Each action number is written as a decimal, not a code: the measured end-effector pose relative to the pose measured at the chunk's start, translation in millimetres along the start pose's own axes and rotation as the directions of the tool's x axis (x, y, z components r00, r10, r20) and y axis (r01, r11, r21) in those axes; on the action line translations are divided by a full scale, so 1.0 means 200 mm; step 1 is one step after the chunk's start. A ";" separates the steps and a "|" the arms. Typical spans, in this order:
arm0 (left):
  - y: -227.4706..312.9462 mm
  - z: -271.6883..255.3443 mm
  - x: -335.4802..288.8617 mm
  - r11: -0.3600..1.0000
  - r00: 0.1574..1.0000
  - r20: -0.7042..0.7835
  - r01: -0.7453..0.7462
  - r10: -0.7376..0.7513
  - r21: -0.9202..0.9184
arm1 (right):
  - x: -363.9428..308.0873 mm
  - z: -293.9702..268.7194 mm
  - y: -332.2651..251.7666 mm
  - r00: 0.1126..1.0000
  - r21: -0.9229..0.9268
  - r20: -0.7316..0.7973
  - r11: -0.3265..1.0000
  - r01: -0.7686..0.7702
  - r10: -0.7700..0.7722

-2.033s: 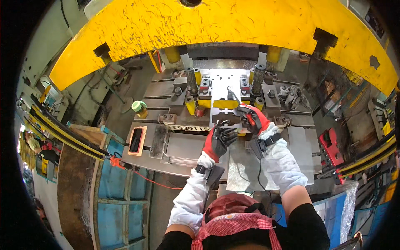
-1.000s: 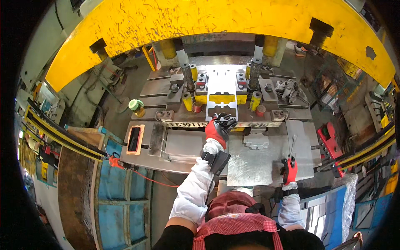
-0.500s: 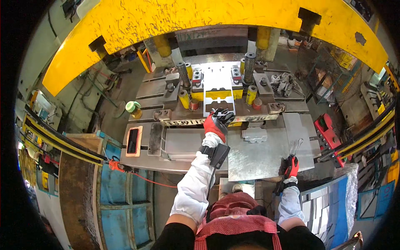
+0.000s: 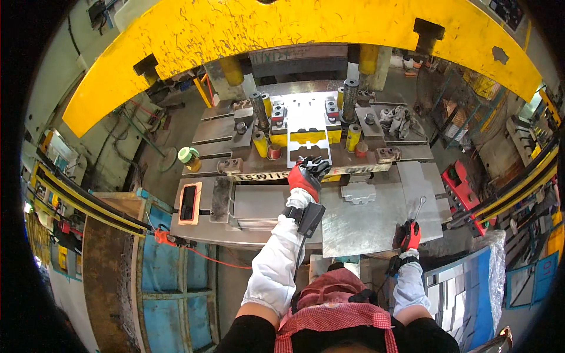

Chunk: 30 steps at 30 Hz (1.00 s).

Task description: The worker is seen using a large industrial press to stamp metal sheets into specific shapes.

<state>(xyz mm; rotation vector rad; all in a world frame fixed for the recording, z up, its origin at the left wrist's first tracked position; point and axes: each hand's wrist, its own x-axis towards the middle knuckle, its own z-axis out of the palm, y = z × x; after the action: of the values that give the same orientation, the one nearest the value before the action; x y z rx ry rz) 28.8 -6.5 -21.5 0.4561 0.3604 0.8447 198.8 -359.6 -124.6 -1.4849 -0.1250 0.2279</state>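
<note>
My left hand (image 4: 307, 177), in a red and black glove, is closed at the near edge of a bright metal strip (image 4: 324, 154). The strip has shaped cutouts and lies across the press die (image 4: 283, 140), its far part between the guide posts. My right hand (image 4: 408, 236), gloved alike, is wrapped around a thin metal rod tool (image 4: 419, 207) whose tip points up and away, above the right metal sheet (image 4: 371, 226). On that sheet's far side rest small cut metal pieces (image 4: 358, 192), touched by neither hand.
A yellow press beam (image 4: 282, 29) arches over the die. Left of my left arm lie stacked metal sheets (image 4: 256, 203) and a phone (image 4: 188, 203). A green-lidded jar (image 4: 189, 157) stands farther left; grey rags (image 4: 402, 122) lie at the back right, and a red box (image 4: 462, 185) right.
The view has tilted slightly, and the shoes seen below earlier are now hidden. Both hands keep about the same places and grips.
</note>
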 end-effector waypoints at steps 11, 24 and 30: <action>0.00 -0.10 0.03 0.999 0.986 0.160 0.035 -0.041 0.042 | 0.14 -0.12 0.26 0.997 0.061 0.025 0.996 -0.069 0.067; 0.04 -0.05 0.04 0.991 0.995 0.014 0.098 -0.097 -0.088 | 0.10 -0.05 0.22 1.000 0.147 -0.006 0.989 -0.029 0.031; 0.06 -0.36 0.15 0.802 0.889 0.390 -0.409 0.241 0.435 | 0.08 0.06 0.21 0.998 0.073 -0.065 0.997 0.028 -0.024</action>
<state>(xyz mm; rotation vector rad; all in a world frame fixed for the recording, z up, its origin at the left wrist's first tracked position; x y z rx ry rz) 5.2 40.4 -80.3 1.1668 0.1991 0.9951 208.7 -341.1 -167.2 -1.4151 -0.0835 0.1621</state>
